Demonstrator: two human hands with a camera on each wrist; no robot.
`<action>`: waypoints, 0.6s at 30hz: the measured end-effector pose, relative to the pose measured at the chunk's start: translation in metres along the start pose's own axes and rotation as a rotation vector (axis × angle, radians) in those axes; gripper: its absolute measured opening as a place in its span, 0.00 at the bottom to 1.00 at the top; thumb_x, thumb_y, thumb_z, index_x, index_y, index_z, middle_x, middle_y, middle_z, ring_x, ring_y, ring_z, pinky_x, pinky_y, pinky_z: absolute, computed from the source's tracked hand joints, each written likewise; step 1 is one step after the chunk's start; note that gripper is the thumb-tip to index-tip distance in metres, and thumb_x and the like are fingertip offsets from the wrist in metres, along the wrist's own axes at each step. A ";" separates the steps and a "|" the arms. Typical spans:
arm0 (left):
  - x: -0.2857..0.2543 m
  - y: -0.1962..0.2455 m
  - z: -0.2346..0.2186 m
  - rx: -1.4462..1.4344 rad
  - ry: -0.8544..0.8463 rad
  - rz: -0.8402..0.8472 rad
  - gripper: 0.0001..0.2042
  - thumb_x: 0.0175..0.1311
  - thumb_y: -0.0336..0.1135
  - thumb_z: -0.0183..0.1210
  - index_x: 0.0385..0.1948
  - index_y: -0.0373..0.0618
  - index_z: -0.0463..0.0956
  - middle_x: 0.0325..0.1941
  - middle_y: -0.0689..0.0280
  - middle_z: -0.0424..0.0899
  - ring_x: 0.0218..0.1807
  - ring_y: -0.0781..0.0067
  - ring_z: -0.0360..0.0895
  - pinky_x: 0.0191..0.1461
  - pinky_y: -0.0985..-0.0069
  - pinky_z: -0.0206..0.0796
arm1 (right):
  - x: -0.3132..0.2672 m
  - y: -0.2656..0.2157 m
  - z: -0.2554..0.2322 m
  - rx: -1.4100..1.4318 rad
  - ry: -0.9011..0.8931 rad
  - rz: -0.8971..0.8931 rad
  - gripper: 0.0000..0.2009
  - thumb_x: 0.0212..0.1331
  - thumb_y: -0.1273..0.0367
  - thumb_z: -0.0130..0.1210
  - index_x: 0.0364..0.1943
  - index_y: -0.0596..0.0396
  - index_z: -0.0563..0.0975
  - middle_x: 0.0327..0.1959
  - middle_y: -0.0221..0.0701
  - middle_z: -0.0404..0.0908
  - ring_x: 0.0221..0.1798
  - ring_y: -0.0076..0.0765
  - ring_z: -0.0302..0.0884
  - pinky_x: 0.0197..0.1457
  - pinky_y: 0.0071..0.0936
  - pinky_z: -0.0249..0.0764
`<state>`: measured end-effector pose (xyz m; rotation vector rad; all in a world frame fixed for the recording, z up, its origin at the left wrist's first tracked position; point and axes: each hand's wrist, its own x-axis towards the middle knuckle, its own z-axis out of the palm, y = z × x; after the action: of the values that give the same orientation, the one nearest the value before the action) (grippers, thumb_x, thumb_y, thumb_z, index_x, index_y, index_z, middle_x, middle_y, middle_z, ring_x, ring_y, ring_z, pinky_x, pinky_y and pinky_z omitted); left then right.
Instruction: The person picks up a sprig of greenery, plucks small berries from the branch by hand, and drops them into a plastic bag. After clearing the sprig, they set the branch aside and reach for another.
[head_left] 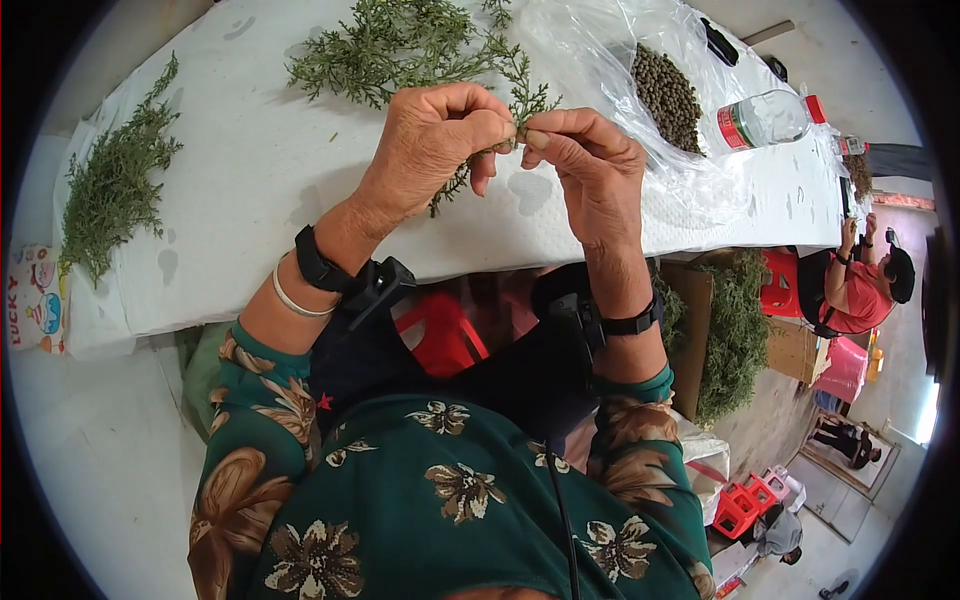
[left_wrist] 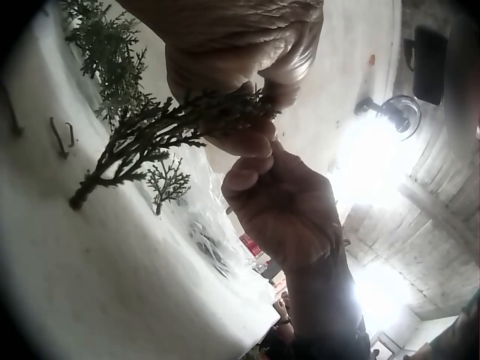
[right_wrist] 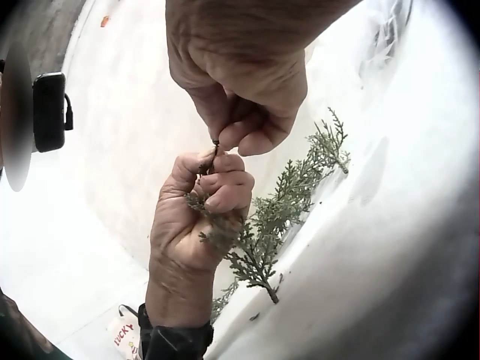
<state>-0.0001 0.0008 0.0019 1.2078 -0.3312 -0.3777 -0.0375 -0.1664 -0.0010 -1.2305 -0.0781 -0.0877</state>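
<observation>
Both hands meet over the white-covered table, fingertips almost together. The left hand (head_left: pixel 432 140) grips a green conifer-like sprig (left_wrist: pixel 142 142), whose bare stem end sticks out past the palm. Opposite it, the right hand (head_left: pixel 600 170) pinches a thin dark twig end (right_wrist: pixel 216 145) between thumb and forefinger. This twig end rises from between the left fingertips in the right wrist view. Just beyond the hands lies a loose heap of similar green sprigs (head_left: pixel 410 50). What sits deeper in the left palm is hidden by the fingers.
A clear plastic bag with small brown pellets (head_left: pixel 667 98) lies right of the hands, beside a plastic bottle (head_left: pixel 770 120) with a red cap. More greenery (head_left: pixel 120 190) lies at the left table end. Below right stands a box of greenery (head_left: pixel 735 340). Another person (head_left: pixel 860 285) sits farther right.
</observation>
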 end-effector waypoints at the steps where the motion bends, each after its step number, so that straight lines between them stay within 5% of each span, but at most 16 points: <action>1: 0.000 0.000 0.000 0.000 0.000 0.000 0.06 0.54 0.28 0.55 0.25 0.34 0.76 0.21 0.63 0.76 0.15 0.81 0.71 0.15 0.84 0.63 | 0.000 0.000 0.000 0.000 0.000 0.000 0.06 0.48 0.82 0.55 0.32 0.67 0.78 0.29 0.38 0.79 0.28 0.31 0.75 0.37 0.23 0.71; 18: 0.000 0.001 0.001 -0.066 -0.002 -0.018 0.06 0.55 0.28 0.56 0.27 0.34 0.76 0.21 0.63 0.76 0.16 0.81 0.72 0.15 0.84 0.63 | 0.001 -0.003 0.000 -0.030 -0.012 -0.003 0.06 0.49 0.82 0.54 0.32 0.67 0.77 0.30 0.39 0.79 0.28 0.31 0.75 0.36 0.23 0.72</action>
<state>0.0000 0.0004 0.0030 1.1464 -0.3073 -0.4022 -0.0368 -0.1675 0.0014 -1.2608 -0.0898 -0.0845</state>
